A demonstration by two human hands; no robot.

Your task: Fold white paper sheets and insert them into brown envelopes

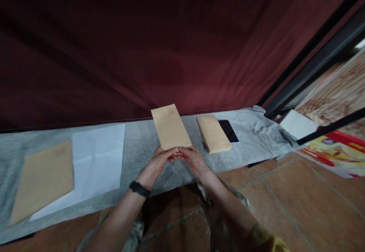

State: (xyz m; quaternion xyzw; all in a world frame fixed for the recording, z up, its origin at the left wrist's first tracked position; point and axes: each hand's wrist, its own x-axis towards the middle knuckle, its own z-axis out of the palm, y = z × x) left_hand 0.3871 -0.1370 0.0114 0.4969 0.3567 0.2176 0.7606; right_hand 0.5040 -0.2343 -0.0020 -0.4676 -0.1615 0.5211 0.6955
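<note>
A brown paper envelope (171,127) with a reddish printed mark near its top corner is held up in front of me, tilted slightly. My left hand (160,160) pinches its near edge, thumb on top and fingers curled beneath. Beside it, my right hand (192,157) grips the same edge, the two thumbs almost meeting in the middle. Part of the fingers is hidden under the envelope and behind the thumbs. To the right lies a stack of similar brown envelopes (213,133) on the grey cloth (139,141).
A dark-screened phone (228,131) lies against the envelope stack. On the left, a larger brown envelope (45,177) overlaps creased white paper (98,164). A dark red curtain (171,46) hangs behind the cloth-covered surface. Black frame bars (316,65) and a colourful printed sheet (336,151) stand right.
</note>
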